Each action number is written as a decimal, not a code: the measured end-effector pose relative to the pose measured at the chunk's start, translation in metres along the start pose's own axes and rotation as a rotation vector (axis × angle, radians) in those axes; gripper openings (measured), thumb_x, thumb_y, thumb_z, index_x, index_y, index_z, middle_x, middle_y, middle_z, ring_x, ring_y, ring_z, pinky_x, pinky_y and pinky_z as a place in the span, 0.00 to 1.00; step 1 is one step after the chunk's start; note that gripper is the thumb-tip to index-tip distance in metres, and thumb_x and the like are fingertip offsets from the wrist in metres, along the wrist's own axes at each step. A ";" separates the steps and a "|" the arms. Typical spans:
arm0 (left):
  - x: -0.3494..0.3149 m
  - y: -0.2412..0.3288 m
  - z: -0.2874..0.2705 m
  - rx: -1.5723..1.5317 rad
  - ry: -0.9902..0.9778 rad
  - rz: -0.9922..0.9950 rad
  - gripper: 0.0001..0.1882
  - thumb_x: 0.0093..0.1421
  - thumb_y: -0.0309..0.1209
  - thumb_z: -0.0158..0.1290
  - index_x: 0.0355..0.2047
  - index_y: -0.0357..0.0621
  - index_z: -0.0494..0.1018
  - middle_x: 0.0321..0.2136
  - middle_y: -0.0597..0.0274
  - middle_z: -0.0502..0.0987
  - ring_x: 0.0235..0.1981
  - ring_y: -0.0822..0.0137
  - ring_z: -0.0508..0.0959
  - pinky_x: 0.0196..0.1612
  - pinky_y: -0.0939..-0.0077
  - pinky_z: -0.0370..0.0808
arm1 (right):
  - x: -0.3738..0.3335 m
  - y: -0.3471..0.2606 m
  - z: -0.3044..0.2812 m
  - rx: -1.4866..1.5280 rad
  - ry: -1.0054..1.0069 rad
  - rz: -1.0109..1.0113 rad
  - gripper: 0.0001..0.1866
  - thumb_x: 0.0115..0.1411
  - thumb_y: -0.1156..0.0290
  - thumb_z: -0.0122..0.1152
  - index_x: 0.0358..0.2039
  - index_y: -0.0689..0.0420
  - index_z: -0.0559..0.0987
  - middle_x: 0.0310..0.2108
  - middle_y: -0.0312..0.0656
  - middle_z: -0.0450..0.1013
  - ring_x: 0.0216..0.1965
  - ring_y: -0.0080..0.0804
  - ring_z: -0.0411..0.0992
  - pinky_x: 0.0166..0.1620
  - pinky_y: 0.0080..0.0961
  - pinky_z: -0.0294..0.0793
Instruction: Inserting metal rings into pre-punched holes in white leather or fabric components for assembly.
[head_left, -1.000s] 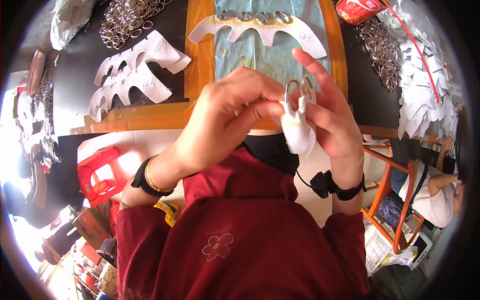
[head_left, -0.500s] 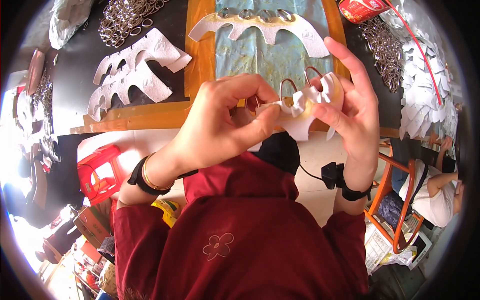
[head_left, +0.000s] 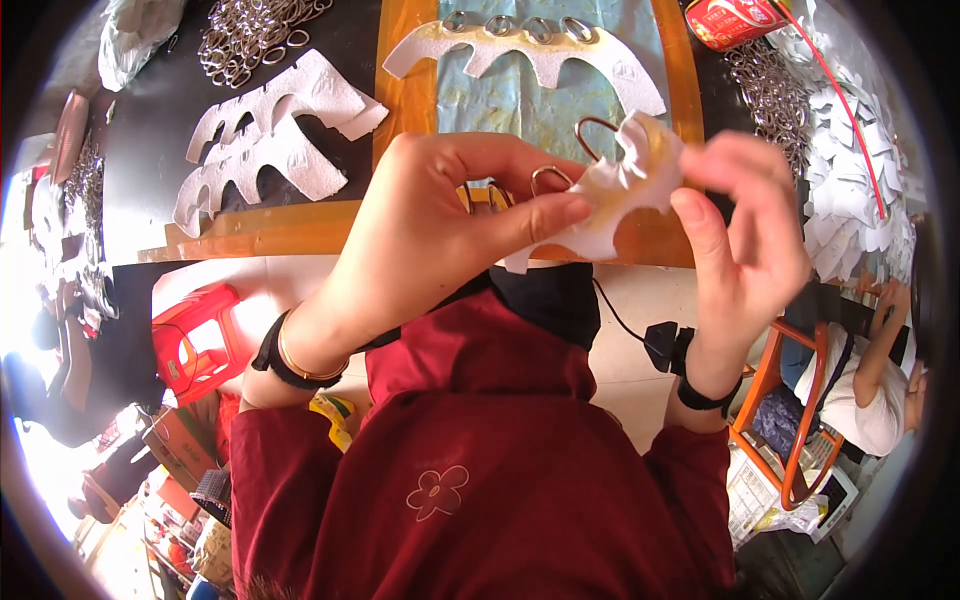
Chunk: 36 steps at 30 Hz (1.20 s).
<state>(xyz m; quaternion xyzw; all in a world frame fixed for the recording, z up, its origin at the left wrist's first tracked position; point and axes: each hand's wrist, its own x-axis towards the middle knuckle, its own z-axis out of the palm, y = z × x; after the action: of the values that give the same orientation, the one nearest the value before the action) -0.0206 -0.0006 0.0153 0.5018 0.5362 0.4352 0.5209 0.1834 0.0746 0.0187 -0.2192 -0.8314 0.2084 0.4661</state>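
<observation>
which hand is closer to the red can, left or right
Right. The right hand is below the red can in the picture, apart from it; the left hand is farther off, down and to the left, holding the white piece.

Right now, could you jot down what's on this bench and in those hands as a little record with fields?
Left hand: pinching a curved white strip fitted with metal rings
Right hand: at the strip's right end, blurred; contact unclear
Blue sheet: beneath a second white strip bearing four rings
Table, left: overlapping white cutouts, ring pile
Table, right: red can, another ring pile
</observation>
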 end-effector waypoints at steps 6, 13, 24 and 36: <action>-0.001 -0.005 0.004 -0.016 0.007 0.045 0.12 0.53 0.21 0.62 0.39 0.34 0.78 0.32 0.61 0.81 0.34 0.76 0.78 0.38 0.81 0.75 | -0.008 -0.012 0.031 -0.178 -0.007 0.006 0.11 0.42 0.78 0.72 0.28 0.56 0.81 0.24 0.33 0.73 0.25 0.31 0.70 0.30 0.25 0.67; -0.004 -0.004 0.007 0.221 0.128 0.124 0.13 0.50 0.22 0.62 0.38 0.35 0.79 0.30 0.61 0.81 0.30 0.77 0.78 0.33 0.80 0.76 | -0.011 -0.009 0.034 -0.208 -0.072 -0.001 0.12 0.41 0.79 0.70 0.27 0.56 0.78 0.26 0.35 0.72 0.28 0.33 0.70 0.31 0.29 0.69; 0.003 -0.002 0.002 0.213 0.010 0.060 0.09 0.51 0.25 0.62 0.34 0.36 0.79 0.27 0.62 0.81 0.28 0.77 0.77 0.32 0.81 0.74 | -0.012 -0.014 0.035 -0.291 -0.038 0.061 0.13 0.36 0.82 0.67 0.22 0.53 0.74 0.19 0.34 0.68 0.24 0.31 0.68 0.30 0.26 0.66; 0.003 -0.010 0.005 0.569 0.024 0.405 0.06 0.52 0.24 0.60 0.31 0.39 0.77 0.26 0.59 0.78 0.29 0.61 0.79 0.35 0.73 0.73 | -0.011 -0.006 0.022 0.004 -0.286 0.208 0.42 0.43 0.85 0.65 0.61 0.61 0.60 0.47 0.44 0.75 0.38 0.26 0.74 0.53 0.28 0.66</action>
<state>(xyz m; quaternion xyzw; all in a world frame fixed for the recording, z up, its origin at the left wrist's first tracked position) -0.0166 0.0013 0.0049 0.7178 0.5319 0.3686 0.2568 0.1689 0.0603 0.0041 -0.2711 -0.8617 0.2860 0.3196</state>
